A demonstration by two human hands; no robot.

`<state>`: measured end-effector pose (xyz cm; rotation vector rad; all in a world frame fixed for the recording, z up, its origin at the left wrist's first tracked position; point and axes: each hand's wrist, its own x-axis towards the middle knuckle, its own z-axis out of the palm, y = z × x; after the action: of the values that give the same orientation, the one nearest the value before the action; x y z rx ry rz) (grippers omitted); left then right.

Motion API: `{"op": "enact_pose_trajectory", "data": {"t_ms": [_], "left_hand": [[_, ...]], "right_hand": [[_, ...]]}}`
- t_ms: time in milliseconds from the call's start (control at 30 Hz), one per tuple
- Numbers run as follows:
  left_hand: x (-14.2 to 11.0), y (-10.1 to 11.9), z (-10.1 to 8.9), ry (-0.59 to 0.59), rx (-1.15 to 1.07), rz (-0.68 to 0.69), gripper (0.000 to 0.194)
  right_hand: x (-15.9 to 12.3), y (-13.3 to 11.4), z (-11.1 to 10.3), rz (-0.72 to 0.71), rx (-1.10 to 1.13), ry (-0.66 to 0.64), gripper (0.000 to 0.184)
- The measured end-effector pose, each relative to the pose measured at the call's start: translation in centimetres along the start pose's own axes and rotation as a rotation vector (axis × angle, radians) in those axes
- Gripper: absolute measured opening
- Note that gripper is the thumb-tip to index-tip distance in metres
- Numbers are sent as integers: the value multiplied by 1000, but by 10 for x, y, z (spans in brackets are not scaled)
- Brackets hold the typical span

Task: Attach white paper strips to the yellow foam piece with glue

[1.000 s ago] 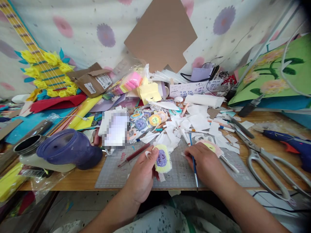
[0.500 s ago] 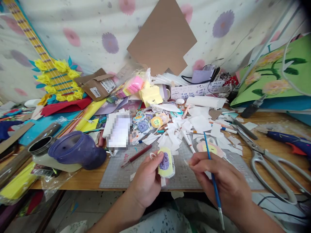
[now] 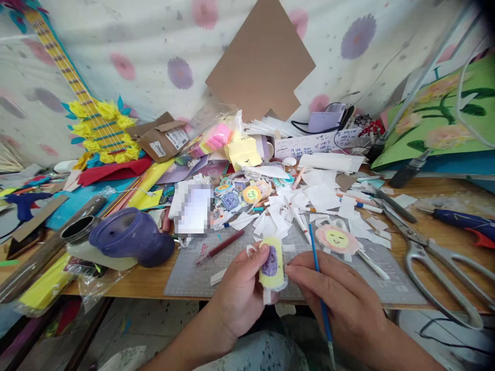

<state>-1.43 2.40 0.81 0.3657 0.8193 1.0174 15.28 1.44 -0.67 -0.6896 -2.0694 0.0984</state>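
Observation:
My left hand point(image 3: 242, 281) pinches a small fuzzy yellow craft piece point(image 3: 279, 278) with a purple oval point(image 3: 270, 262) on its face, a white loop at the top and a white tab below. The thumb lies over its upper left edge. Close to the piece's right side, my right hand point(image 3: 340, 293) has thumb and forefinger pressed together; whether anything small is between them I cannot tell. A thin blue paintbrush point(image 3: 315, 247) is tucked in that same hand, its silver end pointing down. Just beyond lies a pink and yellow smiling flower piece point(image 3: 335, 239) on the grey cutting mat point(image 3: 193, 281).
White paper scraps point(image 3: 313, 188) and several crafted pieces cover the middle of the table. Large scissors point(image 3: 429, 252) and a blue glue gun point(image 3: 460, 219) lie right. A purple jar point(image 3: 119, 232) stands left, and a dark red pen point(image 3: 220, 247) rests on the mat.
My right hand has moved left, bringing its fingertips up to the craft piece's right edge. The smiling flower piece is now uncovered. The whole view has shifted slightly.

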Motion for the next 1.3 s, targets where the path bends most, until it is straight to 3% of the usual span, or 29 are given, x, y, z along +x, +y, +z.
{"op": "enact_pose_trajectory", "data": {"t_ms": [300, 533, 633, 767, 867, 1200, 1300], "left_hand": [[-2, 1, 4, -42, 39, 101, 30], [-1, 0, 2, 1, 78, 215, 26], [1, -1, -1, -33, 71, 273, 22], [0, 1, -3, -135, 104, 280, 21], [-2, 2, -3, -180, 118, 301, 25], [-6, 0, 2, -193, 159, 324, 22], [-6, 0, 1, -174, 196, 338, 21]], "right_hand": [[20, -7, -7, 8, 109, 138, 36], [11, -1, -6, -77, 75, 99, 40], [4, -1, -9, 118, 156, 118, 40], [-1, -1, -13, 522, 647, 255, 36], [-3, 0, -15, 560, 845, 266, 34], [-4, -4, -20, 578, 792, 198, 26], [4, -5, -24, 558, 670, 150, 24]]}}
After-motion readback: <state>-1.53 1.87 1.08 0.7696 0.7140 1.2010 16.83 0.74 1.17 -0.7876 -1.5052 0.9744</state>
